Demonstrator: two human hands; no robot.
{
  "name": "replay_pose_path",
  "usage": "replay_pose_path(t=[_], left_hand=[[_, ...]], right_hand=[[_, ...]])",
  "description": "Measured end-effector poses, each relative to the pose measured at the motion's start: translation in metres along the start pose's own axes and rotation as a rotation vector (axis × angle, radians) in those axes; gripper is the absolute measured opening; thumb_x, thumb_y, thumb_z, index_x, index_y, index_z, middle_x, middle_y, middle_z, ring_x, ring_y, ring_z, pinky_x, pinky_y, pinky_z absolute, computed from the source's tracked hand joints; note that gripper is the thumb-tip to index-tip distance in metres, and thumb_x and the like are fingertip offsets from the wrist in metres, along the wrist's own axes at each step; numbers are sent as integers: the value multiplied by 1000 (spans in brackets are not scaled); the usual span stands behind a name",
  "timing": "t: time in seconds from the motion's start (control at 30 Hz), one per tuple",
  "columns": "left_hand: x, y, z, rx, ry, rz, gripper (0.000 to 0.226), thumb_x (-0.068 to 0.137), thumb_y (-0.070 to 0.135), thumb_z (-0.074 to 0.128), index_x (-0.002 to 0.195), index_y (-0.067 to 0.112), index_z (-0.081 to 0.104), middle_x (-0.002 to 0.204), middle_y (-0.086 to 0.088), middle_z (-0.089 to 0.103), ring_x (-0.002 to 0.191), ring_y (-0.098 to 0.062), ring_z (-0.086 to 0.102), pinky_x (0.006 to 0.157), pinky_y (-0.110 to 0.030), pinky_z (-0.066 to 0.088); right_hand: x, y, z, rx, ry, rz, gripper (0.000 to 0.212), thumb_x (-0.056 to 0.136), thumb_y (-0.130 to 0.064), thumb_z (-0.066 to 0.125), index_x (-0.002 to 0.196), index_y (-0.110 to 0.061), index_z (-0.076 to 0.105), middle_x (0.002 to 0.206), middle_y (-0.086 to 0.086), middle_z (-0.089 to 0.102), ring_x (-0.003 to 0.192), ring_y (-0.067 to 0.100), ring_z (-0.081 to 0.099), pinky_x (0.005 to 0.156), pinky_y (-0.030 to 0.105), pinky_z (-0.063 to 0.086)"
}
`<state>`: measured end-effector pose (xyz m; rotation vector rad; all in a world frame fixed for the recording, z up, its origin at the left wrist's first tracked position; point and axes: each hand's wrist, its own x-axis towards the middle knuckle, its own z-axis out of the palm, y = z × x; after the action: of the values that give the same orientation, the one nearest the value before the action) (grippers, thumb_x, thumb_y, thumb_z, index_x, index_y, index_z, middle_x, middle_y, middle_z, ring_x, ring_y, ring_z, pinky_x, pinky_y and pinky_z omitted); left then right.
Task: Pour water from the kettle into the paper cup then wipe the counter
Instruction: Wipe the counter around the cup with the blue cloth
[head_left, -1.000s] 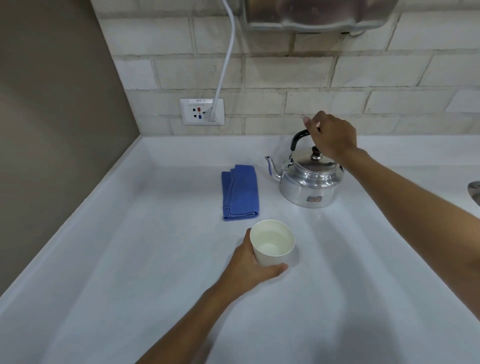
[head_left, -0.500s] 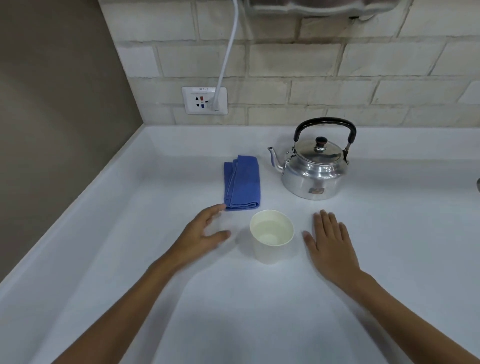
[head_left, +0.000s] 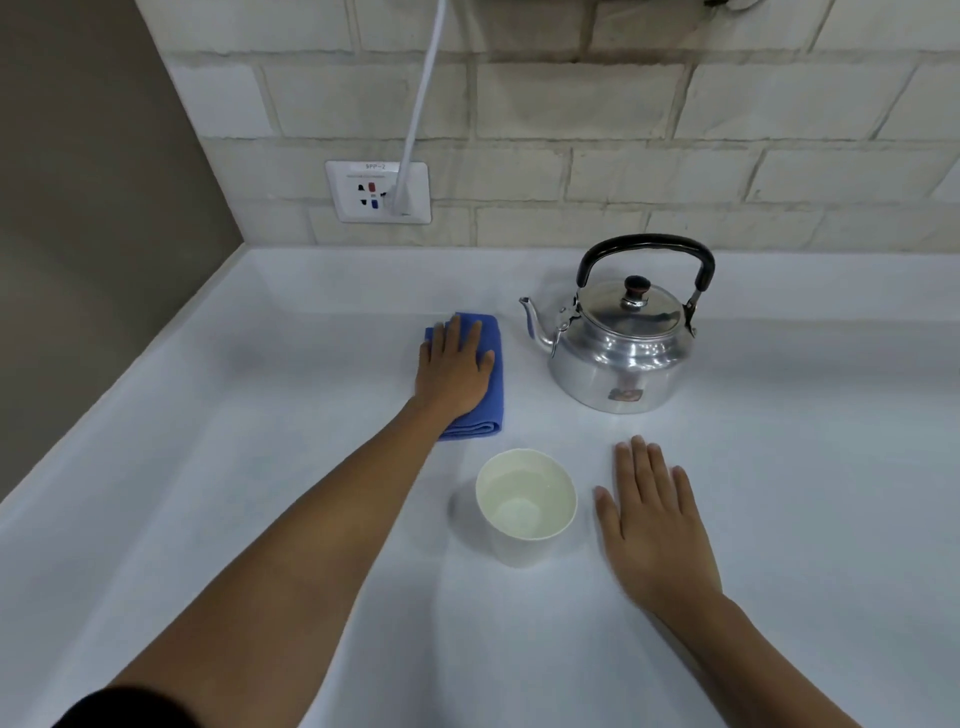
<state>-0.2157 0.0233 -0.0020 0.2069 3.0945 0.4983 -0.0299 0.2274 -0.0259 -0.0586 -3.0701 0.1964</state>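
A shiny metal kettle (head_left: 623, 353) with a black handle stands upright at the back of the white counter (head_left: 260, 493), spout to the left. A white paper cup (head_left: 525, 506) with water in it stands in front of it. Left of the kettle lies a folded blue cloth (head_left: 493, 384). My left hand (head_left: 453, 366) rests flat on top of the cloth, fingers spread. My right hand (head_left: 652, 519) lies palm down on the counter just right of the cup, holding nothing.
A brick wall runs along the back with a white socket (head_left: 378, 191) and a white cable (head_left: 423, 104) plugged in. A grey-brown wall (head_left: 93, 208) bounds the counter on the left.
My right hand let go of the kettle handle and came down flat beside the cup. My left hand left the cup and moved forward onto the blue cloth.
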Motion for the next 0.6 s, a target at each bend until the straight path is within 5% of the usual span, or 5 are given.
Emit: replay_pose_path(t=[0.23, 0.6], left_hand=[[13, 6, 18, 46, -59, -57, 55, 98, 43, 16, 148, 23, 2, 157, -10, -6, 142, -35, -7, 115, -45, -5], [-77, -22, 10, 210, -132, 621, 49, 100, 39, 17, 146, 30, 3, 157, 2, -3, 144, -17, -9, 118, -35, 0]], right_hand=[[0, -4, -2, -16, 4, -11, 74, 80, -45, -14, 145, -10, -6, 157, 9, -5, 144, 21, -8, 118, 38, -5], [-2, -2, -2, -7, 9, -26, 75, 80, -46, -12, 145, -11, -2, 157, 9, 0, 145, 21, -4, 118, 38, -2]])
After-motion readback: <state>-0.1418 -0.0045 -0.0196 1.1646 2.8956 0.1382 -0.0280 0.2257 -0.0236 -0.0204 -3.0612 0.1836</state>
